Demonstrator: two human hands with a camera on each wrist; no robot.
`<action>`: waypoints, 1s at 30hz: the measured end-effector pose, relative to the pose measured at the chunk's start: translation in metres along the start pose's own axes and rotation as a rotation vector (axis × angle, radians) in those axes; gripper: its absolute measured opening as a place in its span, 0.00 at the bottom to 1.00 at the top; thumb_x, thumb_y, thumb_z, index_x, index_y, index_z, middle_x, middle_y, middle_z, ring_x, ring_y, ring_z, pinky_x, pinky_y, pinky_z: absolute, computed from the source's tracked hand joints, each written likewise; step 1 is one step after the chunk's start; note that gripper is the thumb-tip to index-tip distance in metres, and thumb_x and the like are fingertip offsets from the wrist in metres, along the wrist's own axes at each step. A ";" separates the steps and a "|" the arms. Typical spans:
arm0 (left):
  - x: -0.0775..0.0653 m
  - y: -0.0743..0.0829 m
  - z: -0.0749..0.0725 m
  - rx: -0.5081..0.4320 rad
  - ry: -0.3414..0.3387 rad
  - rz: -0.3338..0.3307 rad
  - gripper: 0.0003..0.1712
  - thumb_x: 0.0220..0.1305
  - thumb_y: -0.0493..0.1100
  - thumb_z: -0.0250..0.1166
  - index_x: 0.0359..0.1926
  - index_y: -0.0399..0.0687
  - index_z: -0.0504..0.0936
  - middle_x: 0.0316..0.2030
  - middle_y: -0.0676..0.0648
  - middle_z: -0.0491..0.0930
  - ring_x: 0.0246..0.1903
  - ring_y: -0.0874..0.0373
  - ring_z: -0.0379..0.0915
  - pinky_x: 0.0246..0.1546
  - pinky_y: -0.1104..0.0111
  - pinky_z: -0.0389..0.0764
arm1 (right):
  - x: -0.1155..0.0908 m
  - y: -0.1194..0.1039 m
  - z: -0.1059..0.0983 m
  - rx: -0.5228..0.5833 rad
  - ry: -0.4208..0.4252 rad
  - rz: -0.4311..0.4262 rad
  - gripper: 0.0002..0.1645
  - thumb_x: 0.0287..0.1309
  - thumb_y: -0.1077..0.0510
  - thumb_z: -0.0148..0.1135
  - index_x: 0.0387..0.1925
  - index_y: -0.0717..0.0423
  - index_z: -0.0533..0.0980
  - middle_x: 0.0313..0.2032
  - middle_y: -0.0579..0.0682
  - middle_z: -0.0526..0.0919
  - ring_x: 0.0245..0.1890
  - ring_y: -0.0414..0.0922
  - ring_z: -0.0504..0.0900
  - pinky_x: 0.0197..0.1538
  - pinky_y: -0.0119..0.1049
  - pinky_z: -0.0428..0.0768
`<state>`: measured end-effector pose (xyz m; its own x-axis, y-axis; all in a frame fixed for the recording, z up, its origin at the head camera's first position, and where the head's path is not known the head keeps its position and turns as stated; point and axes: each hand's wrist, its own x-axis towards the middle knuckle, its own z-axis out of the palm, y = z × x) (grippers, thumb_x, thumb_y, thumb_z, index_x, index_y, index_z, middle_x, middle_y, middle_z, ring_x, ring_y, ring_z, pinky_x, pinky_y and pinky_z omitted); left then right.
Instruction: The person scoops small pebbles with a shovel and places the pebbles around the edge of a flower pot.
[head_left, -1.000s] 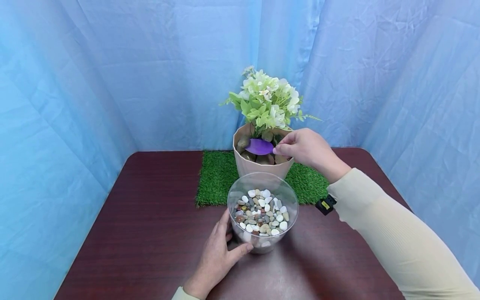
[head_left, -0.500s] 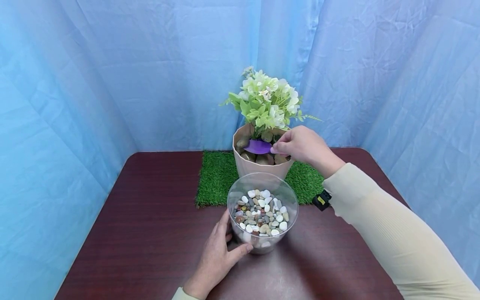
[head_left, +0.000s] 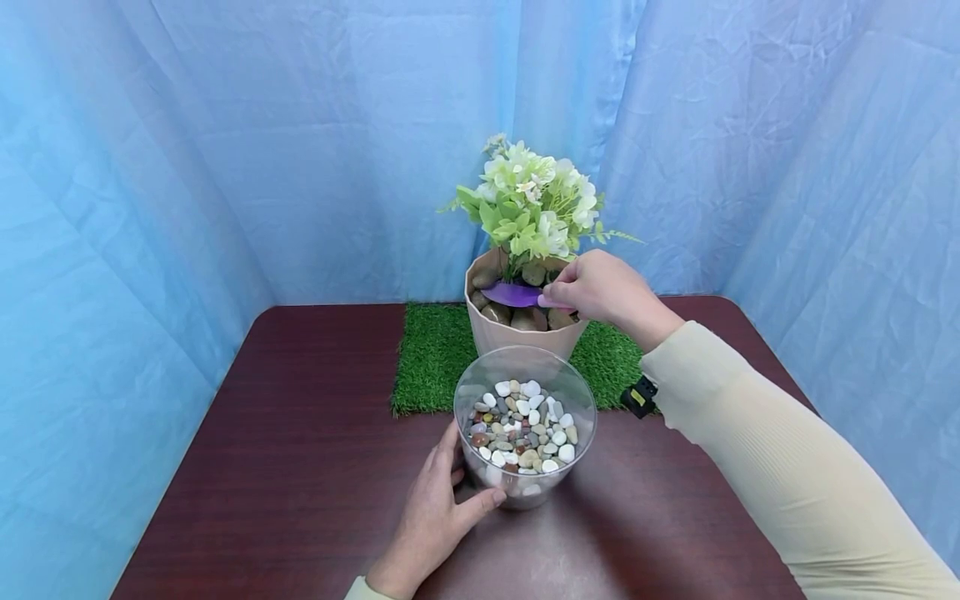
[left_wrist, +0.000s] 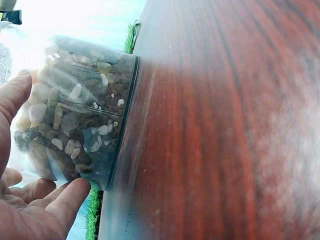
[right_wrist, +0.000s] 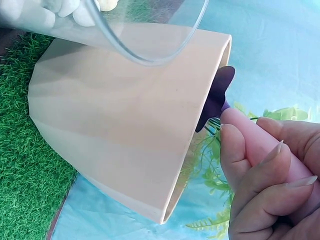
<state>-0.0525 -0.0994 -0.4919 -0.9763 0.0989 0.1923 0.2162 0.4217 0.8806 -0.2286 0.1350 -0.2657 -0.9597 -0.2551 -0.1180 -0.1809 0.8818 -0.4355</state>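
My right hand holds a small trowel by its pink handle. Its purple blade lies inside the rim of a beige flowerpot, over large brown stones. White flowers with green leaves rise from the pot behind the blade. In front stands a clear round container part-filled with pebbles. Cupped against its left and near side is my left hand, thumb in front. Through the wall, the left wrist view shows layers of stones.
Under the flowerpot lies a green artificial grass mat. Both pots stand on a dark red-brown table; the container is just in front of the flowerpot. Blue curtains hang behind and at both sides.
My right hand has shifted slightly left, and the trowel blade has moved left and tilted within the flowerpot. The left hand and the clear container stay in place.
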 end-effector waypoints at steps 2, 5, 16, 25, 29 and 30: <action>0.000 0.000 0.000 0.000 0.001 0.000 0.65 0.57 0.62 0.78 0.84 0.69 0.45 0.72 0.39 0.69 0.64 0.48 0.76 0.60 0.60 0.86 | 0.000 0.000 -0.001 0.000 -0.002 -0.002 0.19 0.69 0.42 0.64 0.44 0.49 0.91 0.36 0.50 0.89 0.28 0.46 0.70 0.28 0.39 0.71; 0.000 0.000 0.000 -0.003 0.002 0.000 0.65 0.57 0.61 0.78 0.84 0.69 0.45 0.72 0.39 0.69 0.64 0.48 0.76 0.60 0.60 0.86 | 0.000 0.000 -0.002 0.004 -0.002 -0.002 0.19 0.70 0.42 0.64 0.42 0.50 0.91 0.34 0.49 0.88 0.27 0.45 0.71 0.28 0.39 0.71; -0.001 0.001 0.000 -0.005 0.001 -0.002 0.65 0.57 0.61 0.79 0.84 0.66 0.46 0.72 0.38 0.68 0.65 0.47 0.76 0.61 0.60 0.86 | -0.001 0.002 -0.002 0.012 -0.011 0.010 0.19 0.70 0.41 0.65 0.41 0.50 0.91 0.31 0.47 0.87 0.27 0.45 0.71 0.28 0.39 0.72; -0.001 0.002 0.000 0.000 0.001 -0.011 0.64 0.57 0.62 0.78 0.84 0.63 0.47 0.71 0.38 0.69 0.64 0.47 0.77 0.60 0.60 0.86 | -0.003 0.005 -0.002 0.036 -0.006 0.019 0.20 0.70 0.41 0.65 0.45 0.50 0.90 0.40 0.50 0.91 0.36 0.48 0.79 0.35 0.41 0.77; -0.002 0.002 0.000 0.001 0.001 -0.015 0.64 0.57 0.62 0.78 0.84 0.62 0.48 0.71 0.38 0.69 0.64 0.47 0.76 0.60 0.60 0.86 | -0.005 0.006 -0.002 0.047 -0.009 0.017 0.21 0.70 0.40 0.65 0.47 0.50 0.89 0.41 0.50 0.91 0.41 0.49 0.82 0.40 0.42 0.79; -0.002 0.002 0.000 0.000 0.001 -0.016 0.64 0.56 0.62 0.78 0.84 0.62 0.48 0.71 0.38 0.69 0.64 0.47 0.76 0.60 0.60 0.86 | -0.005 0.007 -0.002 0.049 -0.010 0.015 0.21 0.70 0.40 0.65 0.47 0.50 0.89 0.42 0.51 0.91 0.42 0.50 0.82 0.40 0.42 0.79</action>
<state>-0.0503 -0.0986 -0.4901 -0.9797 0.0908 0.1788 0.2005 0.4235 0.8834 -0.2252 0.1428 -0.2665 -0.9598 -0.2466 -0.1338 -0.1557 0.8650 -0.4770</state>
